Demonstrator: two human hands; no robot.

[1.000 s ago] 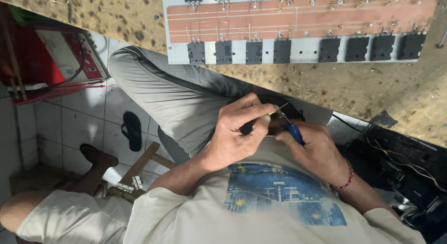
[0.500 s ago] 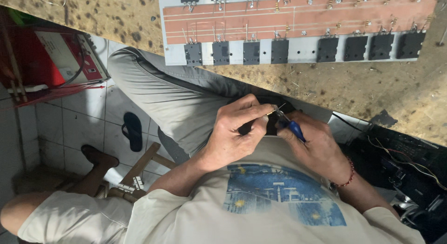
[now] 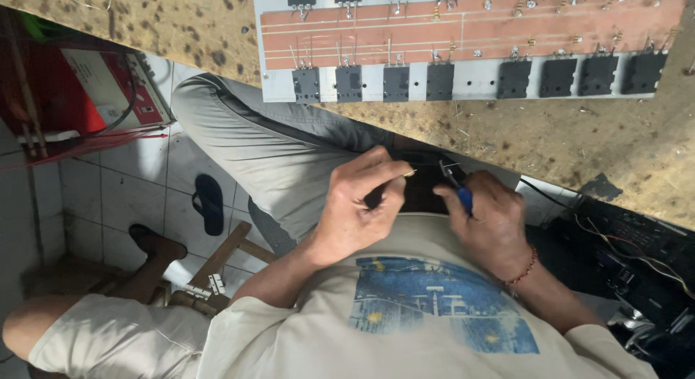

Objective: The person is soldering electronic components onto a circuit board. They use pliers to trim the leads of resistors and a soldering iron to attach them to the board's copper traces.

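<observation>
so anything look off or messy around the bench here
The wooden benchtop is pitted and littered with small clippings. A lone dark sandal lies on the tiled floor. The circuit board lies flat and looks intact.

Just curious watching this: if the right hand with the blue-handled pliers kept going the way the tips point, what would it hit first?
Probably the left hand's fingertips: the pliers in the right hand point toward the small part pinched there, though depth is unclear.

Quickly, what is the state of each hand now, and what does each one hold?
Left hand: closed, pinching a small thin part between its fingertips.
Right hand: closed around blue-handled pliers.
</observation>
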